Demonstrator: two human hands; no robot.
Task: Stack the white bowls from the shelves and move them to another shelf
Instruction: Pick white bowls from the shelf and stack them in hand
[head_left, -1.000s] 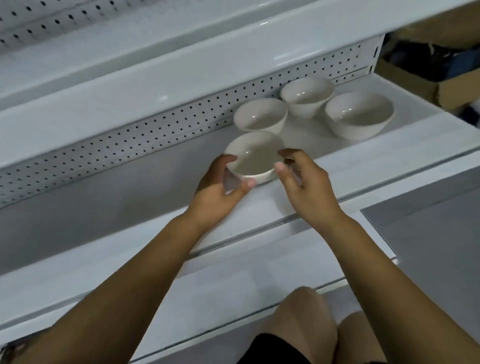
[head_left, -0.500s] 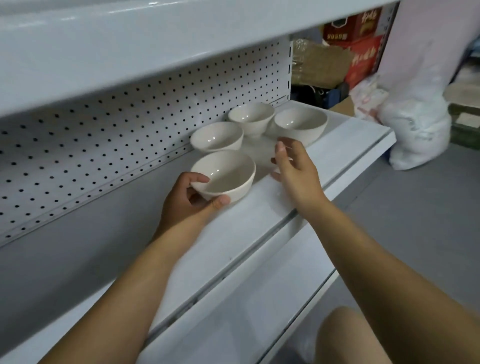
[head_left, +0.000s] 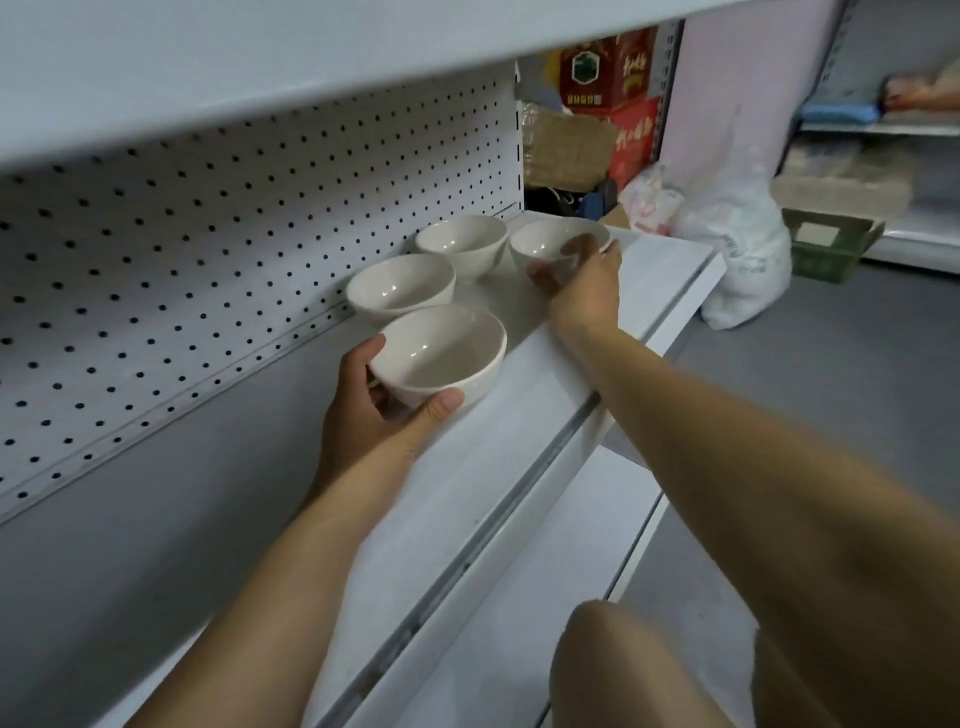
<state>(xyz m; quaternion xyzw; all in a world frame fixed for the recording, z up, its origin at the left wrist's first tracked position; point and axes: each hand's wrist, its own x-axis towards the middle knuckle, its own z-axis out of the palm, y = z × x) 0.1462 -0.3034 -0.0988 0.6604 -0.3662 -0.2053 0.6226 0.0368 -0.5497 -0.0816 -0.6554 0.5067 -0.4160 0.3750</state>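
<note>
Several white bowls stand on a white shelf (head_left: 524, 415). My left hand (head_left: 384, 410) grips the nearest bowl (head_left: 441, 353) from its left and underside, thumb on its front wall. My right hand (head_left: 584, 283) holds the far right bowl (head_left: 545, 244), thumb on its near wall and fingers over the rim into the bowl. Two more bowls sit untouched by the pegboard: a middle bowl (head_left: 400, 288) and a back bowl (head_left: 460, 241).
A white shelf overhangs above (head_left: 260, 62), and a perforated back panel (head_left: 208, 249) closes the rear. Past the shelf's right end are red boxes (head_left: 618, 104), a white plastic bag (head_left: 737, 260) and a green crate (head_left: 831, 244) on the grey floor. My knee (head_left: 623, 670) is low.
My right hand has reached from beside the nearest bowl out to the far right bowl and taken hold of it. My left hand keeps its grip on the nearest bowl.
</note>
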